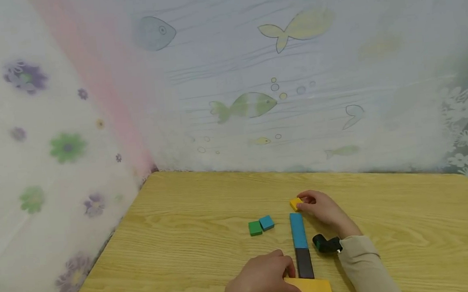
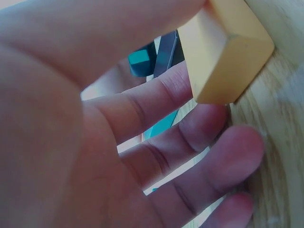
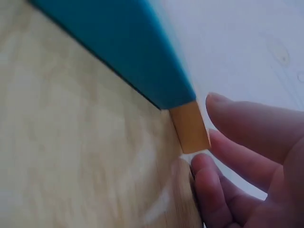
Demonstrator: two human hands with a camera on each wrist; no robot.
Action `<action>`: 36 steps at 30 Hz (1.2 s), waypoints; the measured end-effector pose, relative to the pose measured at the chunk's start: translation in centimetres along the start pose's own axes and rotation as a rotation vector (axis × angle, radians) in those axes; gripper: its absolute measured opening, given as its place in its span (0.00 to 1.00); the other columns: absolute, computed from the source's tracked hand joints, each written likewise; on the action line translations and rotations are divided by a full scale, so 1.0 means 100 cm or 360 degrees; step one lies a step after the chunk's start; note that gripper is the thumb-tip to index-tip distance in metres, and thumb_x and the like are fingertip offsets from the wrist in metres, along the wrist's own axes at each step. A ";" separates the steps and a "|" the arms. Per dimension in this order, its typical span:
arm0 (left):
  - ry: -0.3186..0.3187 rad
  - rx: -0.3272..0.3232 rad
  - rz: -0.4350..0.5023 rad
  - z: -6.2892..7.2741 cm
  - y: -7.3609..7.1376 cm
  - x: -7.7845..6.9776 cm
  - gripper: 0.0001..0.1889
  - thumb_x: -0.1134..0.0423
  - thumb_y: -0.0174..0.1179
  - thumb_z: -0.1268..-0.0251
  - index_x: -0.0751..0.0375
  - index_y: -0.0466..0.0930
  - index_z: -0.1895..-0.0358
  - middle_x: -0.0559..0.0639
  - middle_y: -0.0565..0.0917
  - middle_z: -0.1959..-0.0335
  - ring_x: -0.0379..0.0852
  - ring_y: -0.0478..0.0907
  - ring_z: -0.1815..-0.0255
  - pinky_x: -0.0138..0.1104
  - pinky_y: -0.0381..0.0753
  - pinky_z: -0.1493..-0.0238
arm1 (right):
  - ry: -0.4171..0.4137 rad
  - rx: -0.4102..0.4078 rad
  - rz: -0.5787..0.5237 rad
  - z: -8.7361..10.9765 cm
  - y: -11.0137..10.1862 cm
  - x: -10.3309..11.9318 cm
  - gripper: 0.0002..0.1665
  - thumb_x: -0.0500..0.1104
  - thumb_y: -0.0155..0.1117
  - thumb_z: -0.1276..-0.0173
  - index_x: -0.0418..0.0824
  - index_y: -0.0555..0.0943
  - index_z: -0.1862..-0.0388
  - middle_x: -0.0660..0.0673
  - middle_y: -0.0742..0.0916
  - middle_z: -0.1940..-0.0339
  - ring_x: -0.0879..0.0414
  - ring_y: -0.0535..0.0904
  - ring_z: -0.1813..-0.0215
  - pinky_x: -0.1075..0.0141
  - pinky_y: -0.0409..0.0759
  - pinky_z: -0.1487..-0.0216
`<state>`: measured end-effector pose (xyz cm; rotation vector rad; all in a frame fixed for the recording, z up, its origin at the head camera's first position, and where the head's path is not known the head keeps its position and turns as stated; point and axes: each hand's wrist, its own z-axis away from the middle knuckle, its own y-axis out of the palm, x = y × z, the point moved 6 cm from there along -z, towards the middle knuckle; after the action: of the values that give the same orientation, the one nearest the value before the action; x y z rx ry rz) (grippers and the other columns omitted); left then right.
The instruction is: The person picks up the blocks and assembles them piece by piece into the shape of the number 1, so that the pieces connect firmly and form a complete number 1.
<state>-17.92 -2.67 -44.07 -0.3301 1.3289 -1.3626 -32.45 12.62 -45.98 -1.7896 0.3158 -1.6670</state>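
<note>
Yellow and smooth-faced, the small block [image 1: 295, 204] sits on the table [image 1: 176, 249] just beyond the far end of the long blue block [image 1: 299, 230]; whether the two touch is unclear. The right hand [image 1: 324, 210] pinches it lightly between thumb and fingertips. It looks light, stiff and hard to damage, perhaps a little slippery; opposite side edges seem the best hold, leaving the end towards the blue free.

Nearest the person, the long yellow block [image 1: 315, 288] lies crosswise, its left end pinched between thumb and index finger of the left hand [image 1: 259, 277], the other fingers loosely bent. It is probably the heavier of the two yellow ones, so a grip at one end may let it swivel. Between it and the blue runs a dark block [image 1: 304, 263], end to end with the blue. Well left stand a green square block [image 1: 255, 228] and a blue square block [image 1: 266, 223], corners close. Behind hangs a fish-patterned cloth [image 1: 227, 160].
</note>
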 end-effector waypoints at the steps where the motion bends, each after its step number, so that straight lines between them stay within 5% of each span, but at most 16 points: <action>1: 0.0000 -0.0002 0.0001 0.000 0.000 0.000 0.11 0.42 0.63 0.53 0.40 0.75 0.73 0.35 0.66 0.77 0.34 0.64 0.80 0.29 0.65 0.79 | 0.0005 0.0010 -0.0021 0.000 0.000 -0.001 0.25 0.49 0.58 0.38 0.38 0.72 0.45 0.44 0.76 0.61 0.52 0.70 0.62 0.60 0.68 0.64; 19: 0.0001 -0.0027 -0.0005 -0.002 0.000 0.001 0.11 0.43 0.64 0.55 0.40 0.74 0.73 0.35 0.66 0.77 0.33 0.64 0.80 0.28 0.65 0.78 | 0.0083 -0.0032 -0.0045 0.000 -0.001 -0.002 0.28 0.52 0.58 0.38 0.37 0.72 0.44 0.39 0.77 0.49 0.47 0.73 0.51 0.56 0.71 0.55; 36: 0.0037 -0.0023 -0.0018 -0.002 0.000 -0.001 0.11 0.43 0.63 0.54 0.40 0.75 0.72 0.35 0.66 0.77 0.33 0.64 0.79 0.28 0.65 0.78 | -0.0059 -0.0003 0.0088 0.001 0.000 0.002 0.22 0.48 0.59 0.38 0.42 0.75 0.46 0.45 0.78 0.61 0.53 0.73 0.62 0.61 0.70 0.64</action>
<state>-18.10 -2.52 -44.07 -0.3332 1.3585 -1.3701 -32.34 12.53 -45.79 -1.7951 0.3477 -1.5937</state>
